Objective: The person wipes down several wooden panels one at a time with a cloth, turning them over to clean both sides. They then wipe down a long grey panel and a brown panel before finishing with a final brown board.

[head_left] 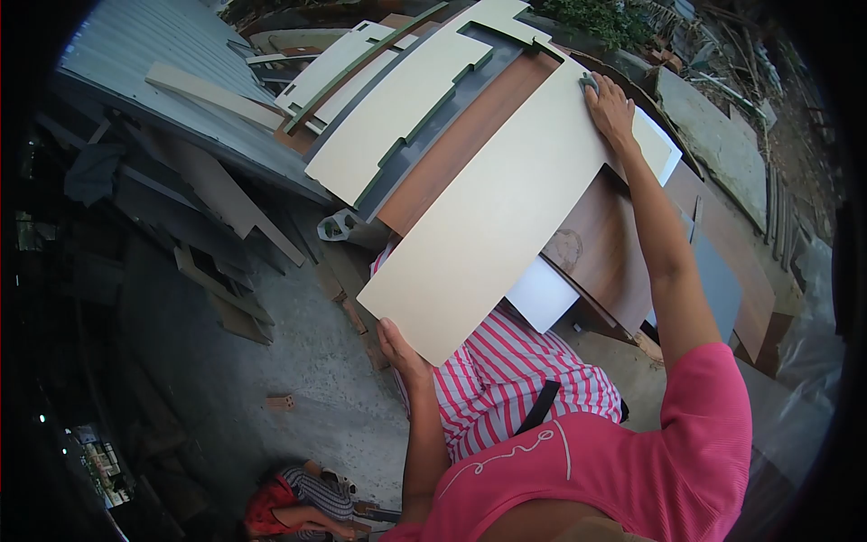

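While the left hand (pixel 404 354) cups the near end of a long cream panel (pixel 488 217), its fingers partly hidden by the edge, the right hand (pixel 612 113) is at the panel's far end, fingers bent over a small grey-green piece (pixel 589 83). The panel slants away from the person's lap, lying over other boards.

Just left of the panel's near half is a whitish container (pixel 334 226) with something greenish showing in it; what that is cannot be made out. Clear plastic sheeting (pixel 808 325) hangs in folds well to the panel's right. As for writing, the pink shirt (pixel 587 479) below the panel carries a white looping line, with no word readable.

Left of the panel are a brown strip (pixel 470 144) and a cream board with stepped cut-outs (pixel 397 108); right of it lie wood-grained boards (pixel 605 244), a white piece (pixel 542 294) and a grey board (pixel 718 280). Corrugated sheeting (pixel 181 45) stretches beyond, at upper left. Below and left of the panel spreads a worn grey floor (pixel 298 352), a brick (pixel 280 401) on it, and farther down, another person (pixel 293 506) in red and stripes. Green plants (pixel 614 23) grow past the panel's far end.
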`<state>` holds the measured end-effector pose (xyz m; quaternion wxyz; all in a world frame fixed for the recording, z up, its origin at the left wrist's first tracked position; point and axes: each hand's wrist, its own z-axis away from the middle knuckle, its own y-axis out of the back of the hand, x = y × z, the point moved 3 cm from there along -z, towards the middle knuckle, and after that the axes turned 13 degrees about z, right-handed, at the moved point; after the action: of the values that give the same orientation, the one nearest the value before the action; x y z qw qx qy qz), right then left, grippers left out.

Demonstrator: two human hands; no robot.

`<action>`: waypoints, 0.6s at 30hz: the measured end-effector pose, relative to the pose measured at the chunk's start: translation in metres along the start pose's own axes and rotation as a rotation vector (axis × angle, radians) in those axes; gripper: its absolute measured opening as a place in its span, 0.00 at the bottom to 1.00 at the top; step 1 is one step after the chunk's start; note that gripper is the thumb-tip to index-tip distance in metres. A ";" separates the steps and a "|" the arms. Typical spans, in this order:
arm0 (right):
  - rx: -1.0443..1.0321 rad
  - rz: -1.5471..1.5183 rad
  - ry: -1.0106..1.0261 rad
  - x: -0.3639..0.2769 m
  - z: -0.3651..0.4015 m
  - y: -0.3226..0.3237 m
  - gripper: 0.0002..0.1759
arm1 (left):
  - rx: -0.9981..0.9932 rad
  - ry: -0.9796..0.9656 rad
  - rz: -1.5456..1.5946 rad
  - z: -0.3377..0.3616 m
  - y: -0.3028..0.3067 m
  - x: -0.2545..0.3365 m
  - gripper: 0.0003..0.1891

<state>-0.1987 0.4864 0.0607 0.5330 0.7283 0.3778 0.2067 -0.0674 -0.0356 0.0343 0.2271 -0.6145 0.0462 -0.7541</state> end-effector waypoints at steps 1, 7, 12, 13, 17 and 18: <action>-0.019 -0.036 -0.011 0.005 -0.004 0.001 0.29 | 0.000 0.001 -0.005 0.000 -0.001 0.001 0.33; -0.038 -0.093 -0.124 0.031 -0.017 0.004 0.27 | 0.005 0.002 -0.037 -0.001 0.001 0.000 0.33; -0.026 -0.119 -0.237 0.058 -0.027 -0.007 0.25 | 0.005 -0.016 -0.019 -0.001 0.003 -0.002 0.33; 0.004 -0.116 -0.246 0.063 -0.029 -0.008 0.25 | -0.001 -0.016 -0.014 -0.001 0.003 -0.003 0.33; 0.000 -0.032 -0.366 0.081 -0.024 0.002 0.22 | 0.006 0.003 -0.021 0.000 0.003 -0.002 0.33; 0.039 -0.008 -0.367 0.085 -0.022 0.006 0.20 | 0.005 0.002 -0.016 0.000 0.001 -0.001 0.33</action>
<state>-0.1583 0.5644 0.0655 0.5797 0.7624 0.2811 0.0611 -0.0667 -0.0363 0.0330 0.2227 -0.6134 0.0397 -0.7566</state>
